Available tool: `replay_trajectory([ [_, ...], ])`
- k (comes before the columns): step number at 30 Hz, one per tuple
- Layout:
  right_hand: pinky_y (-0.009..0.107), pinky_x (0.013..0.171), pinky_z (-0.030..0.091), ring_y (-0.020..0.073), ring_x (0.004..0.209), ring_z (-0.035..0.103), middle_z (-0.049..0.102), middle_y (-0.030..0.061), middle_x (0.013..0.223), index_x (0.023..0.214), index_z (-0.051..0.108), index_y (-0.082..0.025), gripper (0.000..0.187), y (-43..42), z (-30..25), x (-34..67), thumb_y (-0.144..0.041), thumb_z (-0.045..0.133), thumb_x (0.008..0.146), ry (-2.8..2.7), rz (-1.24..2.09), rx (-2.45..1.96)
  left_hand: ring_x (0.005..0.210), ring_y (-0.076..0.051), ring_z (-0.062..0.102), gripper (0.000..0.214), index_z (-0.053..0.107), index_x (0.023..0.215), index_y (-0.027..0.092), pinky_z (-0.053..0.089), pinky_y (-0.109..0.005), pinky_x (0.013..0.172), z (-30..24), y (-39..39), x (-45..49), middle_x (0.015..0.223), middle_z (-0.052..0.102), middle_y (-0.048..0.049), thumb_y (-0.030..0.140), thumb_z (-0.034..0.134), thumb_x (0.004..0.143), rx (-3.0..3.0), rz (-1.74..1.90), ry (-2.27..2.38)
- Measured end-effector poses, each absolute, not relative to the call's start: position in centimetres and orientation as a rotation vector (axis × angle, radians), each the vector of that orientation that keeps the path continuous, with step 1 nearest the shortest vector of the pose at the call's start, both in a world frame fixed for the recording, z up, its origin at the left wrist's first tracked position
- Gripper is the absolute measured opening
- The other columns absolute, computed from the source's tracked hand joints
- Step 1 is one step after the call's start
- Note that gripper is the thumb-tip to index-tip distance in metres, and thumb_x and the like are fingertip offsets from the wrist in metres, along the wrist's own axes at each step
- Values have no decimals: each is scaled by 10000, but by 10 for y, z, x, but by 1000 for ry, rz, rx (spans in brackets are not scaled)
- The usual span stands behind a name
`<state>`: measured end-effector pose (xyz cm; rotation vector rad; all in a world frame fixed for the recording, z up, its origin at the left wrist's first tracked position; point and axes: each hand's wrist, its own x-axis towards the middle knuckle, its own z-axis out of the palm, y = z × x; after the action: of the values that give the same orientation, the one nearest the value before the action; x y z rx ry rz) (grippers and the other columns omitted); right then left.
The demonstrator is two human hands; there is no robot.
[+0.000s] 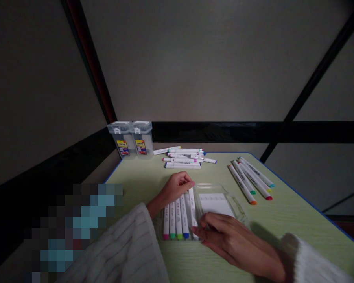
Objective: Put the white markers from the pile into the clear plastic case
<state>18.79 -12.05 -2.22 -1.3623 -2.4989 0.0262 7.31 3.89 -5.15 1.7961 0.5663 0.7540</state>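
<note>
The left hand and right hand pinch a marker by its ends, fingers narrow, in the case; tilted, it could ride over its neighbours.

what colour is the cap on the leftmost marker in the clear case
Pink, at the near end of the leftmost marker in the clear case; the head view shows it.

No text legible. Yellow-and-red labels on two clear boxes, far left corner of the table: print too small. Lettering along the markers in the tray: blurred.
</note>
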Motion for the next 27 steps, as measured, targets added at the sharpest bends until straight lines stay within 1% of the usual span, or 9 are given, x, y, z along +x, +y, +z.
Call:
replay_trajectory([
  [2,245,555,412,127,642,496,533,31,730,844,588,-161,329,-121,-23,188,-258,281,912,-2509,-16,-1334,495,-56,409,147,477,617,135,292,-180,475,-50,39,73,533,455,44,247,549,681,1770,755,554],
  [4,252,559,420,134,646,503,537,33,729,935,585,-161,312,-121,-24,190,-243,285,910,-2539,-70,-1292,494,-57,408,159,467,597,137,291,-181,474,-48,40,72,526,450,45,248,546,679,1739,790,551],
  [7,277,603,448,153,696,521,553,45,772,1148,491,-148,322,-121,-28,193,-248,307,903,-2582,-119,-1247,479,-58,399,192,441,567,144,296,-185,470,-47,42,71,500,436,50,264,536,682,1683,859,592],
  [10,286,609,458,157,712,525,555,46,797,1203,443,-152,348,-120,-30,195,-266,323,898,-2591,-113,-1269,460,-58,396,210,431,555,148,295,-185,461,-49,44,70,480,433,55,280,538,678,1664,873,620],
  [13,271,577,446,145,675,515,545,36,768,1177,470,-164,332,-120,-30,194,-252,304,903,-2605,-132,-1266,449,-55,395,210,433,548,147,281,-181,447,-51,45,71,472,434,58,277,548,667,1694,837,588],
  [17,253,541,416,130,626,496,531,23,711,1059,546,-158,311,-119,-30,193,-229,281,911,-2584,-201,-1230,435,-47,378,189,434,548,145,260,-175,430,-52,43,72,464,417,63,247,540,666,1715,806,589],
  [21,244,497,369,118,584,470,516,6,677,1013,559,-164,295,-119,-32,192,-237,292,913,-2551,-240,-1205,432,-46,369,183,419,542,148,252,-176,426,-50,42,72,461,411,65,233,532,658,1716,807,598],
  [25,245,500,349,106,567,462,504,-1,650,846,581,-161,328,-118,-30,190,-261,277,920,-2524,-147,-1295,432,-46,358,190,410,537,151,244,-178,427,-51,43,72,458,395,68,240,531,654,1730,818,604],
  [27,244,502,348,102,564,463,505,-3,650,816,577,-167,348,-118,-28,188,-272,263,923,-2530,-100,-1321,431,-47,358,186,412,541,151,244,-178,426,-51,44,71,456,393,69,239,529,656,1740,811,609],
])
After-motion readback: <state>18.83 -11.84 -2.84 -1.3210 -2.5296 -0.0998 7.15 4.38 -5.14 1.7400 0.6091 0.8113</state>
